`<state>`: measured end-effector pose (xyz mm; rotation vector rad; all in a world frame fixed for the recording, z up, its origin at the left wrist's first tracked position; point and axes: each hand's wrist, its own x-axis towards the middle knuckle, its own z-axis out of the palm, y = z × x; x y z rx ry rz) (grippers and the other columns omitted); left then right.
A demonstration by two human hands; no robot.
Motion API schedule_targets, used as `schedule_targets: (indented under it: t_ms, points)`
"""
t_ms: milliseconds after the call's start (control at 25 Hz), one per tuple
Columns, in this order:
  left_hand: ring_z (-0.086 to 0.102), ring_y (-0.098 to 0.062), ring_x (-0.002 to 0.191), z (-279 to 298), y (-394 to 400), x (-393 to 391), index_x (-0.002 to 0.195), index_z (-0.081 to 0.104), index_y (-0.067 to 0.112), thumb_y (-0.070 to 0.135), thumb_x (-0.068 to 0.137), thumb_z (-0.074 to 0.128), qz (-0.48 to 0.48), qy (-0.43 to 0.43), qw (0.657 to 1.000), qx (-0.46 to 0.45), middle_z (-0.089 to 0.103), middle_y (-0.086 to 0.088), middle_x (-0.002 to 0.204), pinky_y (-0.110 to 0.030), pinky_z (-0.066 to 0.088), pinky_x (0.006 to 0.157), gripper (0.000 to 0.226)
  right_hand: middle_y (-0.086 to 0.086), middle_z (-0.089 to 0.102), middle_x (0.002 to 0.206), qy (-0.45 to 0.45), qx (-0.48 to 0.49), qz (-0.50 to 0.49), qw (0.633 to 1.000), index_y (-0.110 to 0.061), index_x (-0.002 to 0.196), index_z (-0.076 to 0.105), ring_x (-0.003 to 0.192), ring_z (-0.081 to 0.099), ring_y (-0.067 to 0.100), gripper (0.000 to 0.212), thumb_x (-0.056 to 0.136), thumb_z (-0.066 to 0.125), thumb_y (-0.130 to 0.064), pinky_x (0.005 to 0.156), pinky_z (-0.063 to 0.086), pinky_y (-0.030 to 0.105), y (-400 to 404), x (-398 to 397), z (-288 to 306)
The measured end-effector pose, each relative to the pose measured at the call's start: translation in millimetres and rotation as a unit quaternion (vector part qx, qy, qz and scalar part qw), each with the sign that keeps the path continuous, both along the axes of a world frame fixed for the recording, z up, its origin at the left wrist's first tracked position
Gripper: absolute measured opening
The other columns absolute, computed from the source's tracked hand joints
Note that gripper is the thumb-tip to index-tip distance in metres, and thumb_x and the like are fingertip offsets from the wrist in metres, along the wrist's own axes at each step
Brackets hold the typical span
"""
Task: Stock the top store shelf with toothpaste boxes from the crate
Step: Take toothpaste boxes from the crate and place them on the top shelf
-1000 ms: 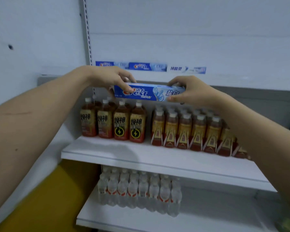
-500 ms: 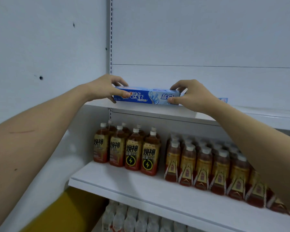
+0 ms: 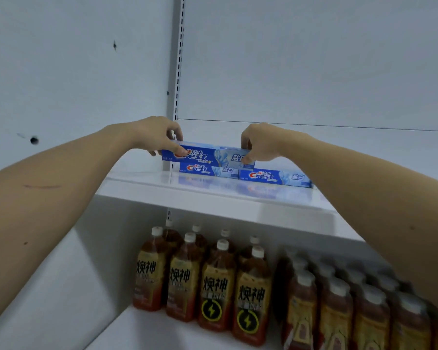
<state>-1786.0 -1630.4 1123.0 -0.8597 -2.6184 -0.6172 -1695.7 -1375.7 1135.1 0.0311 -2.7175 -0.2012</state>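
Overhead, the left hand (image 3: 159, 136) and right hand (image 3: 259, 142) each pinch one end of a long, glossy blue toothpaste box (image 3: 208, 156), held level just above two matching cardboard boxes (image 3: 274, 177) lying on the smooth white top shelf (image 3: 213, 195).

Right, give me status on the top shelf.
Both hands, left and right, pinch the held toothpaste box by its ends. It sits over the left shelved box; another box beside. Top shelf unobstructed.

Glossy cardboard toothpaste box (image 3: 208, 155); smooth, reflective top shelf (image 3: 213, 190).
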Motion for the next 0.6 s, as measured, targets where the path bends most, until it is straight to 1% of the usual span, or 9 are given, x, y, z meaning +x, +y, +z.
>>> schedule_targets:
  t_ms: [120,200,280,400,520,600]
  points:
    - [0.071,-0.026,0.072,7,4,-41,0.106,0.058,0.017,0.041,0.080,0.078,0.010,-0.021,0.998,-0.061,0.066,-0.007,0.098,-0.033,0.058,0.058,0.040,0.008,0.070,0.088,-0.069,0.039,-0.020,0.997,-0.014,0.100,0.066,0.076,0.066,0.023,0.031,0.080,0.076,-0.035,0.062,0.051,0.028,-9,-42,10]
    - [0.070,-0.026,0.068,10,7,-66,0.103,0.057,0.016,0.040,0.080,0.078,0.005,-0.022,0.997,-0.077,0.066,-0.008,0.098,-0.031,0.058,0.056,0.039,0.007,0.069,0.082,-0.093,0.055,-0.028,0.994,-0.011,0.101,0.065,0.070,0.066,0.022,0.031,0.082,0.076,-0.033,0.058,0.049,0.026,-10,-64,12]
    - [0.071,-0.027,0.067,11,12,-86,0.101,0.056,0.015,0.039,0.080,0.078,0.003,-0.034,0.994,-0.100,0.065,-0.009,0.100,-0.032,0.059,0.058,0.039,0.008,0.071,0.088,-0.115,0.045,-0.030,0.992,-0.009,0.105,0.064,0.074,0.071,0.023,0.033,0.083,0.075,-0.032,0.061,0.050,0.026,-9,-86,11]
    - [0.074,-0.027,0.067,11,26,-110,0.103,0.056,0.014,0.037,0.080,0.079,0.025,-0.060,0.984,-0.166,0.067,-0.009,0.104,-0.034,0.060,0.067,0.040,0.007,0.072,0.101,-0.142,0.016,-0.030,0.989,-0.009,0.109,0.064,0.078,0.073,0.021,0.034,0.085,0.074,-0.030,0.066,0.050,0.024,-3,-112,5]
    - [0.075,-0.030,0.073,14,45,-126,0.106,0.056,0.015,0.033,0.079,0.081,0.024,-0.082,0.976,-0.200,0.067,-0.012,0.110,-0.038,0.061,0.074,0.041,0.008,0.073,0.104,-0.153,0.005,-0.053,0.987,-0.007,0.112,0.063,0.081,0.073,0.022,0.034,0.086,0.074,-0.026,0.065,0.047,0.022,4,-130,4]
    - [0.075,-0.030,0.077,14,55,-135,0.110,0.055,0.017,0.031,0.079,0.081,0.015,-0.085,0.974,-0.210,0.065,-0.012,0.113,-0.039,0.061,0.073,0.042,0.009,0.073,0.106,-0.157,0.012,-0.069,0.985,-0.006,0.114,0.063,0.082,0.074,0.022,0.035,0.086,0.073,-0.025,0.063,0.046,0.021,11,-141,0]
